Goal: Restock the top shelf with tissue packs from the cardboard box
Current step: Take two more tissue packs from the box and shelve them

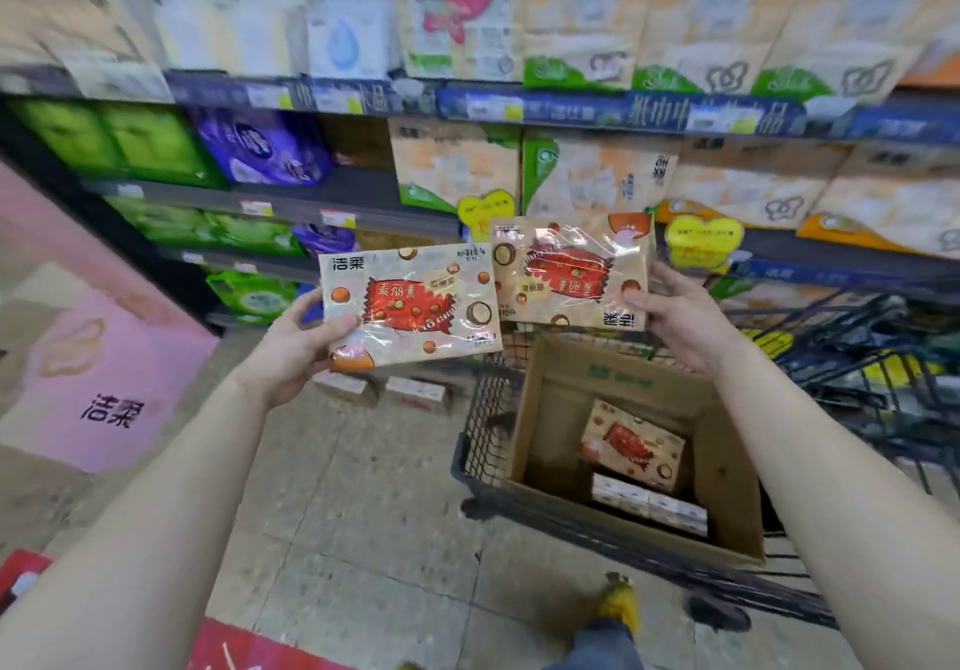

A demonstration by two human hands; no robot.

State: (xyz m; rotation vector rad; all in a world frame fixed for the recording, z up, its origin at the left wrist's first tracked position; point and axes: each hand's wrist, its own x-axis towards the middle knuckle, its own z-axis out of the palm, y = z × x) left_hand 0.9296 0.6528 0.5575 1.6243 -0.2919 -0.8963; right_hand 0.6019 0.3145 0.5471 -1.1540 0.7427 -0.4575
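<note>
My left hand [298, 339] grips a beige tissue pack [415, 303] with a red candy print, held upright at chest height. My right hand [675, 313] holds a second, matching tissue pack [571, 274] turned upside down, just right of the first. Below them an open cardboard box [545, 420] sits in a black wire cart [480, 435]. One more printed pack [631, 448] and some white packs [649, 506] lie at its bottom. The top shelf [363, 98] with blue price strips runs across the upper view, stocked with tissue bundles.
Lower shelves hold green, purple and beige tissue bundles. A pink display carton [104, 378] stands at left. Small boxes [384, 391] lie on the tiled floor under the shelving. A second wire cart [872, 357] is at right. My yellow shoe [621, 602] shows below.
</note>
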